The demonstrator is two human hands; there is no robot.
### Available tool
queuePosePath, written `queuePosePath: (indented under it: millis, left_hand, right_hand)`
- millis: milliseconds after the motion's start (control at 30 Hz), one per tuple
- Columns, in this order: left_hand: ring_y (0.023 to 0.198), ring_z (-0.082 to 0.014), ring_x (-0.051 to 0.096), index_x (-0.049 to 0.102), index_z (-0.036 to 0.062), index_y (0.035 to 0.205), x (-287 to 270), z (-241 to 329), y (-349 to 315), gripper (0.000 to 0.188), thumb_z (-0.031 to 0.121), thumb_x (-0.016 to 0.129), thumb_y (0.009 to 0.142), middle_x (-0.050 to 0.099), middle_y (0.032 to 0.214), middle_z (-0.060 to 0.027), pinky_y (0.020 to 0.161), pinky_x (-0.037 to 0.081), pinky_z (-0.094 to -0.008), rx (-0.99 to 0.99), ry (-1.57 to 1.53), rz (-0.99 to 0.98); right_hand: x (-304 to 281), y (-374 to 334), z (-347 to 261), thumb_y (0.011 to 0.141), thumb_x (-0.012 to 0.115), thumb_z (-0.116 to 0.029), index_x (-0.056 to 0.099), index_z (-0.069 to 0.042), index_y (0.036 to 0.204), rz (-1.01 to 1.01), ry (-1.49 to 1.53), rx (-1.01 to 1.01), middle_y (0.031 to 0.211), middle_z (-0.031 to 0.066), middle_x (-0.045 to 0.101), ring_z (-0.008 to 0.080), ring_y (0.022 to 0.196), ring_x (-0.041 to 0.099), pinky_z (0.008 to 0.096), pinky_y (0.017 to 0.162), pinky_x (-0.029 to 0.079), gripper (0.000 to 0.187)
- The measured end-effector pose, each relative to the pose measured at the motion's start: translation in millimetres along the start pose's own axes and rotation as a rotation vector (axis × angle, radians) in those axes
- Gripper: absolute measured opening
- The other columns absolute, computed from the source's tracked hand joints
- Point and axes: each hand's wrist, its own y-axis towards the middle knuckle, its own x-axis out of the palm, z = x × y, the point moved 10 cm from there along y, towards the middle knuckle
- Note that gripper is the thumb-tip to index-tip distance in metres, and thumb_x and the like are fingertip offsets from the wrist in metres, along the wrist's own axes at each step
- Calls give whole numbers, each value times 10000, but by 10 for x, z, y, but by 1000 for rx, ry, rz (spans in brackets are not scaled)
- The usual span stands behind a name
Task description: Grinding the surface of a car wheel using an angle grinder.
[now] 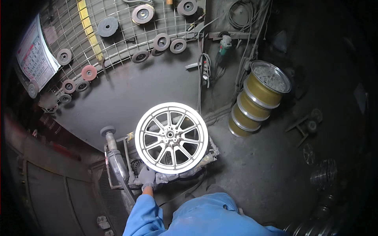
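Observation:
A bright silver spoked alloy wheel (169, 165) lies face up on a low work stand (206, 159), directly ahead of me. My left hand (147, 176), in a grey glove, is closed at the wheel's near left edge, its fingertips partly hidden against the rim. Just left of this hand, a long-bodied power grinder (117, 162) leans along the stand, with a round disc (108, 130) at its far end. My right hand is out of sight, hidden in front of or beneath my blue-clad body.
Several gold-sided rims (260, 92) are stacked on the floor at the right. Flap discs (143, 14) hang on a wire mesh (126, 35) along the back wall. A green grinder (224, 45) hangs near cables. More rims (323, 175) lie at the far right.

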Motion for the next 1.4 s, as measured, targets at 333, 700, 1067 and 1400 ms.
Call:
queuePosePath:
  millis: [333, 700, 1067, 1400]
  left_hand:
    - [894, -406, 700, 732, 22, 940, -2, 112, -273, 246, 254, 676, 885, 743, 886, -194, 835, 517, -510, 268, -59, 109]
    - [1140, -466, 603, 665, -76, 1157, -321, 121, -936, 320, 122, 615, 911, 668, 1182, -275, 1025, 474, -517, 19, -40, 579]
    - [1149, -470, 651, 673, -45, 1240, 2326, -143, -3321, 506, 339, 666, 911, 673, 1238, -317, 997, 513, -497, -652, -165, -383]
    - [1154, -459, 657, 694, -9, 1216, 2662, 429, -3516, 478, 362, 643, 920, 685, 1221, -299, 994, 518, -493, -791, -344, -446]
  right_hand:
    - [-2034, 932, -1170, 1052, 467, -418, 582, -74, 1355, 105, 1338, 208, 1242, 131, 652, 296, 1084, 658, 495, 850, 538, 473]
    - [-3774, 2322, -2660, 1025, 564, -416, 585, -47, 1363, -41, 1199, -140, 1242, 176, 666, 308, 1099, 665, 448, 902, 532, 501]
    - [-4085, 3586, -3416, 1010, 605, -417, 600, -74, 1348, -300, 1007, -154, 1239, 141, 681, 257, 1066, 678, 421, 871, 537, 481]
    - [-3463, 3379, -3923, 1009, 611, -447, 653, -113, 1320, -569, 731, -228, 1217, 99, 711, 229, 1063, 675, 413, 893, 527, 459]
